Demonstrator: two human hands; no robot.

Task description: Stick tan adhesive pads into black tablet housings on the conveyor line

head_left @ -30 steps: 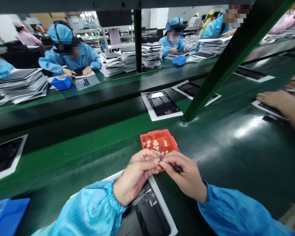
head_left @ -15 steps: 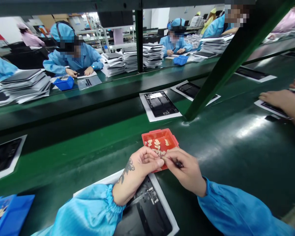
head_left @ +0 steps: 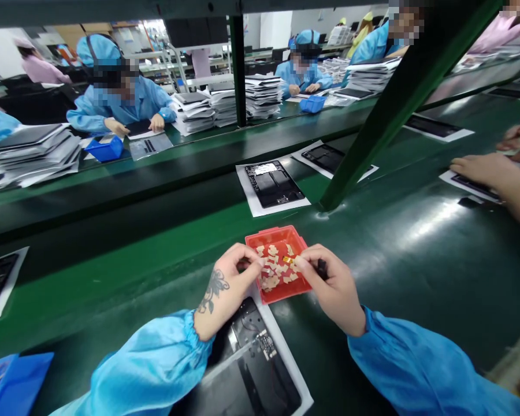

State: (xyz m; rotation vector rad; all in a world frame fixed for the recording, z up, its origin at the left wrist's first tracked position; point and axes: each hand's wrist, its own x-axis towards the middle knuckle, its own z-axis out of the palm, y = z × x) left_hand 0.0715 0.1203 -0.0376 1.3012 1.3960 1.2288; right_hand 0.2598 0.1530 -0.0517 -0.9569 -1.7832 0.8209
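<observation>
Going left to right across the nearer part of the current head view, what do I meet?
Blue bin → left hand → red tray → right hand → co-worker's hand.

Across from you, a blue tray (head_left: 105,149) sits beside a paper stack (head_left: 34,153) and near a co-worker in blue (head_left: 141,98); farther back, someone in pink (head_left: 45,68) looks possibly seated.

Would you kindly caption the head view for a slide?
Right hand pinches amber strip over red tray; left hand opposite.
</observation>
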